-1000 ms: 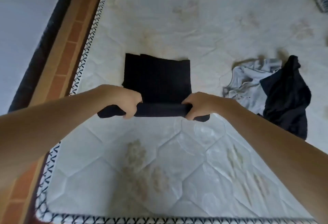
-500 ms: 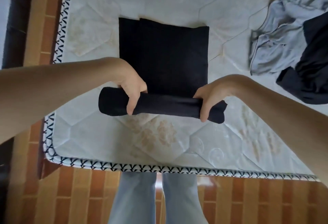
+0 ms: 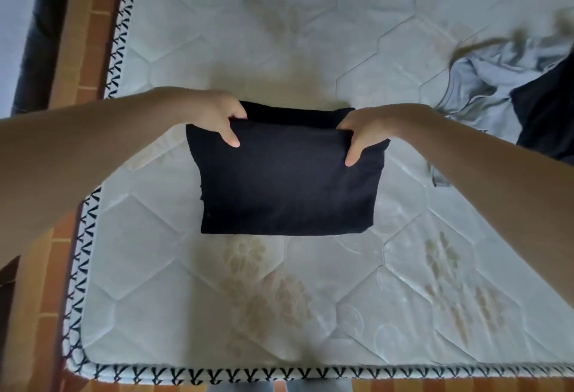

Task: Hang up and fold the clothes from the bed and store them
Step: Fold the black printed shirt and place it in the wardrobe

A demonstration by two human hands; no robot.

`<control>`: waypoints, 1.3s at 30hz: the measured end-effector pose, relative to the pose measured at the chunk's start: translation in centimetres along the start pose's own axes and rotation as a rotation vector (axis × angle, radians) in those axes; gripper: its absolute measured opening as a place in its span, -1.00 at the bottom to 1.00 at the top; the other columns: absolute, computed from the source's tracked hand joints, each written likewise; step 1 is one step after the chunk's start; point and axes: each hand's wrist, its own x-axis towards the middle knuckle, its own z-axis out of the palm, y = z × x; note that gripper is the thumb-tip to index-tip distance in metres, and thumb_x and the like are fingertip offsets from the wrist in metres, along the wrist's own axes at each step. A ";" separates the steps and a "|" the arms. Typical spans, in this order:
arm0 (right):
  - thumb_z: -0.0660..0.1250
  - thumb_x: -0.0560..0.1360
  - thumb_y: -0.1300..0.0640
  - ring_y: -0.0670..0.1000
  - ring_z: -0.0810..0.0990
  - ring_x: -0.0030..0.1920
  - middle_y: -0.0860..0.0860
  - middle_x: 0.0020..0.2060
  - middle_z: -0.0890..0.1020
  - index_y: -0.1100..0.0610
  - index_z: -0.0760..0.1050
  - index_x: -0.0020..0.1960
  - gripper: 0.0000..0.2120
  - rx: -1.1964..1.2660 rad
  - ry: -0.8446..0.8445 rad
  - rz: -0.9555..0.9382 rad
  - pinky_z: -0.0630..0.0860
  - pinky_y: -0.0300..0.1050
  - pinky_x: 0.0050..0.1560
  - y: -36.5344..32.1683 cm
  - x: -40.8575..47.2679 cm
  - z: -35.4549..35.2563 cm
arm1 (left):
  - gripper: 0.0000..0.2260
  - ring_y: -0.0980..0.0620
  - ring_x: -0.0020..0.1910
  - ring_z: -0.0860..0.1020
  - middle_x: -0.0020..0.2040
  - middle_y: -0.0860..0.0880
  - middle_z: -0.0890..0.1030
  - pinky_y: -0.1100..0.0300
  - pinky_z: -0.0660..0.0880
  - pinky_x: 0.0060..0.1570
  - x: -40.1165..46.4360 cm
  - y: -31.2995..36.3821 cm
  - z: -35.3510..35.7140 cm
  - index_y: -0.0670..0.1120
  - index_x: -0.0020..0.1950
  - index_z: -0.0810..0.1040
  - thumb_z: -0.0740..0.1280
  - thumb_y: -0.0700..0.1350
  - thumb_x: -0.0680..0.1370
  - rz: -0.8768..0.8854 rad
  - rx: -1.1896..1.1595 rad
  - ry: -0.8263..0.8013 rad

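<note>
Both hands are on the black garment, mid-mattress: left hand pinches its top-left corner, right hand pinches the top-right, thumbs on top (fingers tucked behind the fold). At 3 o'clock of it, well apart, a grey garment lies crumpled, with a second dark garment overlapping it. Brick-pattern floor runs at 9 o'clock. No readable writing anywhere.

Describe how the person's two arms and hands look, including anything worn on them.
Both forearms are bare as far as the frame shows, with no sleeve in view. The left hand and the right hand wear no gloves, and no rings, watch or bracelets are visible. Fingernails look short and unpainted.
</note>
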 end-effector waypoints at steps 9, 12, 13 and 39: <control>0.37 0.54 0.05 0.10 0.45 -0.03 -0.06 -0.22 0.43 0.09 0.45 -0.12 -0.85 0.111 0.096 -0.021 0.35 -0.12 -0.17 2.8 6.6 -1.1 | -0.75 -0.13 0.20 0.53 0.15 -0.12 0.61 0.07 0.42 0.17 4.7 -3.2 -0.1 -0.15 0.21 0.60 0.41 -0.14 0.54 -0.025 -0.217 0.243; 0.31 0.58 0.07 0.09 0.42 0.03 -0.02 -0.09 0.47 0.12 0.46 0.01 -0.88 0.139 0.087 -0.011 0.33 -0.12 -0.10 2.9 8.1 -1.0 | -0.83 -0.13 0.12 0.55 0.07 -0.09 0.62 -0.03 0.47 0.18 6.7 -4.4 0.4 -0.12 0.13 0.61 0.37 -0.15 0.56 -0.020 -0.195 0.270; 0.30 0.59 0.08 0.09 0.43 0.04 0.02 -0.02 0.49 0.17 0.49 0.09 -0.83 0.149 0.078 -0.009 0.33 -0.11 -0.04 3.0 8.5 -1.1 | -0.85 -0.13 0.10 0.55 0.06 -0.08 0.62 -0.04 0.47 0.18 7.3 -4.6 0.5 -0.11 0.13 0.60 0.36 -0.15 0.57 -0.020 -0.188 0.272; 0.20 0.53 0.34 0.25 0.49 0.10 0.19 0.06 0.55 0.23 0.55 0.14 -0.76 0.298 0.968 0.067 0.49 0.16 0.09 1.7 10.9 4.2 | -0.70 -0.28 0.09 0.49 0.13 -0.24 0.52 -0.13 0.44 0.09 7.7 -5.3 5.8 -0.25 0.15 0.54 0.36 -0.37 0.43 0.023 0.145 0.880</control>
